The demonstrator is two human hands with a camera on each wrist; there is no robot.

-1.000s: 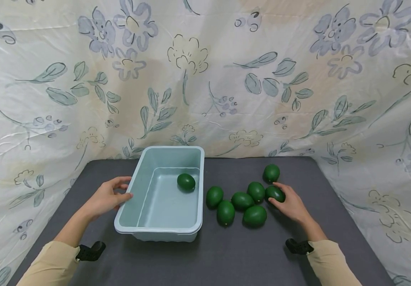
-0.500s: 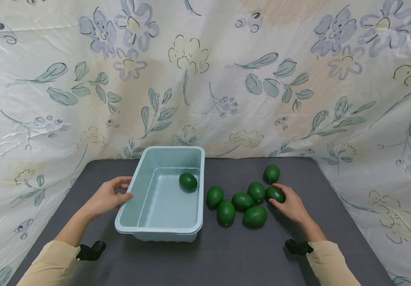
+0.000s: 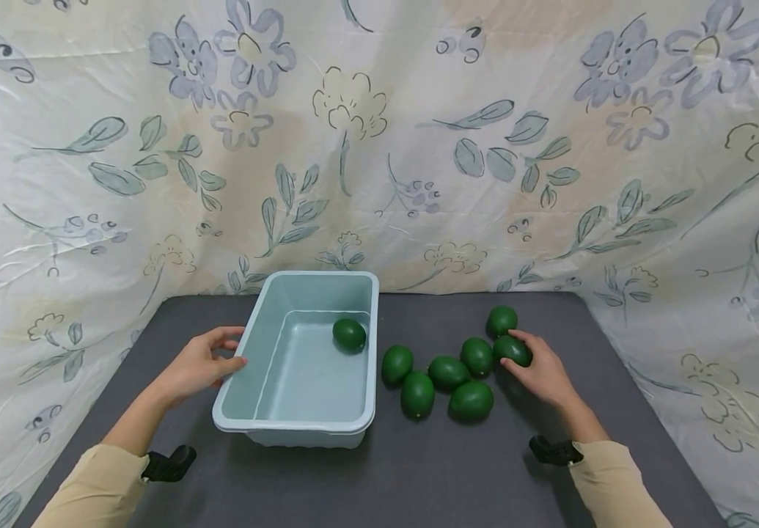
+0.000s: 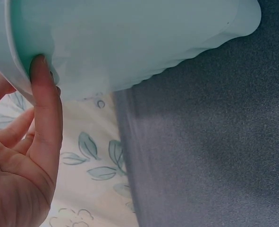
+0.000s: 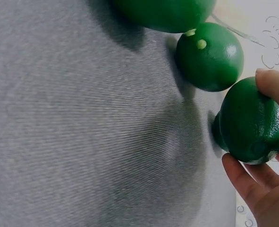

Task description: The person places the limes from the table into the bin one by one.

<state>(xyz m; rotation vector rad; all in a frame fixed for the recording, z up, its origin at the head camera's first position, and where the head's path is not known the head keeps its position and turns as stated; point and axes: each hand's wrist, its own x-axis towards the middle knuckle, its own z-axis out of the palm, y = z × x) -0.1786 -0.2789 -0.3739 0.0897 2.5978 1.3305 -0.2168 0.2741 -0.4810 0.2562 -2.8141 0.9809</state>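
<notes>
On the left of the head view, my left hand (image 3: 197, 363) grips the long side rim of a pale blue-green plastic basin (image 3: 230, 424). In the left wrist view, a finger (image 4: 46, 111) lies along the basin's outer wall. One dark green avocado (image 3: 349, 335) lies inside the basin near its right wall. My right hand (image 3: 544, 370) pinches another avocado (image 5: 252, 120) between thumb and fingers, at the right end of the loose group. Close by are an avocado (image 3: 501, 321) behind it and an avocado (image 3: 477, 356) to its left.
Several more avocados, among them a front one (image 3: 471, 401) and a left one (image 3: 397, 365), lie between the basin and my right hand. The dark grey tabletop (image 3: 445, 469) ends at a floral cloth (image 3: 379, 183) behind.
My right hand has shifted slightly right and back with the avocado it pinches. The avocado in the basin has rolled a little to the right. My left hand stays at the rim.
</notes>
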